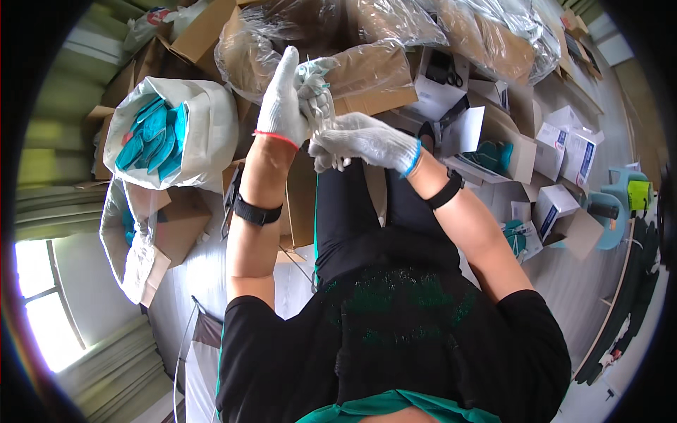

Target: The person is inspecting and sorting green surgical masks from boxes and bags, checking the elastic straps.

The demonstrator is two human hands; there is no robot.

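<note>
Both my hands wear white knitted gloves and meet in front of me, above my knees. My left hand (283, 106), its glove cuff edged in red, has one digit stretched upward, and its other fingers close round a bundle of pale grey-white straps (319, 104) with a light teal part at the top. My right hand (367, 141), with a blue-edged cuff, comes in from the right with curled fingers and grips the bundle's lower part. The gloves partly cover the bundle, so its exact kind stays unclear.
A white sack (211, 134) of teal curved pieces (154, 137) stands at left. Plastic-wrapped cartons (374, 67) lie ahead. To the right are open cardboard boxes (523, 151), white printed boxes (580, 155), scissors (455, 76) and a light-blue stool (612, 211).
</note>
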